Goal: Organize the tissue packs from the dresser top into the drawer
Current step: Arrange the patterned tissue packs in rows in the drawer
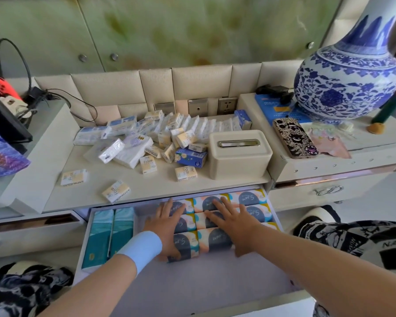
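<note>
several packs, long axes left-right, both hands flat atop

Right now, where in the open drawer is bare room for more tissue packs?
The front strip of the drawer is bare. A narrow gap lies between the teal packs and the patterned packs. Back right is crowded with them.

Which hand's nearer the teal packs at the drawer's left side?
Left. The left hand lies flat just right of the teal packs, on the left edge of the patterned packs, not touching the teal ones. The right hand rests farther right on those patterned packs.
</note>
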Motion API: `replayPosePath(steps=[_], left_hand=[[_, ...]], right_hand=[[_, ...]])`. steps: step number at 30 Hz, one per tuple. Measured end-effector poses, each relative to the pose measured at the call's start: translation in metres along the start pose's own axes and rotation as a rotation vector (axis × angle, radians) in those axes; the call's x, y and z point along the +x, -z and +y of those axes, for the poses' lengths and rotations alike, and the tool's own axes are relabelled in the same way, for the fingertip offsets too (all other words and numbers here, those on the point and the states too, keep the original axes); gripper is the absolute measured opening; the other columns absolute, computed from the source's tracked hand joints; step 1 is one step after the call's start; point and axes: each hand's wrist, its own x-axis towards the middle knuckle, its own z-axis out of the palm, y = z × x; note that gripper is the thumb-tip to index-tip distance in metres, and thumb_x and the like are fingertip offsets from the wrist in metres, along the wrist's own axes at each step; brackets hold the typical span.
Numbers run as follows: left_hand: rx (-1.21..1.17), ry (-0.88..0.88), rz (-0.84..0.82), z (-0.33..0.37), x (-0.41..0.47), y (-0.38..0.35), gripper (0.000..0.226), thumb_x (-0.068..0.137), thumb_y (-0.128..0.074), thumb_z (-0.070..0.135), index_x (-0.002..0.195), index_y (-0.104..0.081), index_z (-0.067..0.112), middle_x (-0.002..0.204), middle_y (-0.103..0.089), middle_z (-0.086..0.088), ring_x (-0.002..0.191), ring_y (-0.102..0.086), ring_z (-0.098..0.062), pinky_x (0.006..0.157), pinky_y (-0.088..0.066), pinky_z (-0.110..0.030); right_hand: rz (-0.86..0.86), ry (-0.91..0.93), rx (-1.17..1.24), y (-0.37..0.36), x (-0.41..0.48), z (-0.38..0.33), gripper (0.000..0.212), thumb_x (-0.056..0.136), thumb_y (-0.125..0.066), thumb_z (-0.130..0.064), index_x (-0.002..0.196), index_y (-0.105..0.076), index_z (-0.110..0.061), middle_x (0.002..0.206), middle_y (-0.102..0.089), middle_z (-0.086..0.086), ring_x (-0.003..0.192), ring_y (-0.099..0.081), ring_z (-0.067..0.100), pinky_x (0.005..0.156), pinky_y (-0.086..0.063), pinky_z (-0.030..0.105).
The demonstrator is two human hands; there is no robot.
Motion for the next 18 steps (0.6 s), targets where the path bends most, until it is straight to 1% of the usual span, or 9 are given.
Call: replayPosePath(steps=[2, 4, 6, 8, 9, 11, 13, 15, 18], left_hand=[[-0.095, 0.109, -0.052, -0.009, -0.006, -0.003, 0.145, 0.058, -0.084, 0.052, 0.149, 0.027, 0.035, 0.157, 0.032, -0.003, 0.149, 0.009, -0.036, 0.118, -0.024, -0.050], [-0.173, 0.193, -0.111, -0.015, -0.007, -0.013, 0.149, 0.059, -0.086, 0.051, 0.147, 0.032, 0.031, 0.160, 0.026, -0.008, 0.150, 0.007, -0.037, 0.119, -0.021, -0.047], [-0.319, 0.255, -0.144, -0.016, -0.002, -0.026, 0.146, 0.062, -0.086, 0.047, 0.148, 0.031, 0.031, 0.161, -0.002, -0.013, 0.148, -0.015, -0.036, 0.116, -0.030, -0.045], [-0.574, 0.301, -0.082, -0.015, 0.003, -0.036, 0.130, 0.069, -0.080, 0.046, 0.150, 0.022, 0.039, 0.147, -0.036, -0.008, 0.125, -0.046, -0.026, 0.099, -0.047, -0.040], [-0.678, 0.310, -0.026, -0.013, 0.005, -0.040, 0.118, 0.076, -0.075, 0.044, 0.150, 0.017, 0.042, 0.140, -0.044, -0.004, 0.116, -0.051, -0.021, 0.092, -0.048, -0.034], [-0.741, 0.333, 0.054, -0.009, 0.004, -0.043, 0.107, 0.084, -0.069, 0.035, 0.150, 0.015, 0.044, 0.135, -0.049, 0.001, 0.113, -0.053, -0.019, 0.086, -0.045, -0.029], [-0.768, 0.342, 0.137, -0.006, 0.003, -0.045, 0.104, 0.085, -0.069, 0.029, 0.151, 0.010, 0.045, 0.134, -0.049, 0.004, 0.115, -0.053, -0.019, 0.087, -0.043, -0.029], [-0.867, 0.311, 0.170, -0.001, -0.001, -0.043, 0.096, 0.084, -0.069, 0.028, 0.150, -0.002, 0.046, 0.135, -0.050, 0.007, 0.115, -0.054, -0.018, 0.093, -0.044, -0.030], [-0.914, 0.242, 0.129, -0.001, -0.004, -0.039, 0.101, 0.080, -0.075, 0.027, 0.149, -0.003, 0.043, 0.130, -0.048, 0.014, 0.108, -0.051, -0.012, 0.094, -0.044, -0.029]], right_hand=[[-0.025, -0.043, -0.043, -0.007, -0.004, 0.010, 0.136, 0.072, -0.084, -0.044, 0.149, 0.028, -0.031, 0.158, 0.031, 0.014, 0.148, 0.016, 0.041, 0.111, -0.024, 0.065], [-0.024, -0.099, -0.041, -0.013, -0.010, 0.016, 0.131, 0.078, -0.080, -0.037, 0.148, 0.031, -0.032, 0.158, 0.032, 0.012, 0.149, 0.012, 0.043, 0.107, -0.033, 0.063], [-0.002, -0.101, -0.051, -0.015, -0.015, 0.019, 0.123, 0.083, -0.076, -0.029, 0.149, 0.028, -0.032, 0.161, 0.028, 0.012, 0.149, 0.006, 0.044, 0.102, -0.040, 0.058], [0.025, -0.071, -0.075, -0.015, -0.018, 0.021, 0.120, 0.085, -0.074, -0.028, 0.150, 0.026, -0.032, 0.162, 0.022, 0.014, 0.149, 0.001, 0.045, 0.099, -0.043, 0.055], [0.037, -0.061, -0.079, -0.015, -0.018, 0.021, 0.119, 0.085, -0.074, -0.028, 0.150, 0.026, -0.032, 0.162, 0.021, 0.014, 0.149, -0.001, 0.045, 0.099, -0.043, 0.055], [0.039, -0.047, -0.085, -0.017, -0.018, 0.023, 0.119, 0.085, -0.074, -0.028, 0.151, 0.026, -0.030, 0.162, 0.020, 0.015, 0.149, 0.000, 0.044, 0.100, -0.044, 0.053], [0.013, -0.050, -0.058, -0.017, -0.018, 0.025, 0.123, 0.081, -0.077, -0.034, 0.152, 0.023, -0.028, 0.162, 0.021, 0.014, 0.150, 0.003, 0.041, 0.106, -0.039, 0.054], [-0.010, -0.046, -0.019, -0.011, -0.016, 0.024, 0.123, 0.076, -0.075, -0.051, 0.154, 0.017, -0.026, 0.162, 0.020, 0.014, 0.150, 0.007, 0.038, 0.114, -0.025, 0.059], [0.051, 0.039, 0.095, 0.004, -0.009, 0.011, 0.103, 0.081, -0.061, -0.058, 0.156, 0.004, -0.028, 0.164, 0.017, 0.009, 0.151, 0.010, 0.033, 0.117, -0.009, 0.060]])
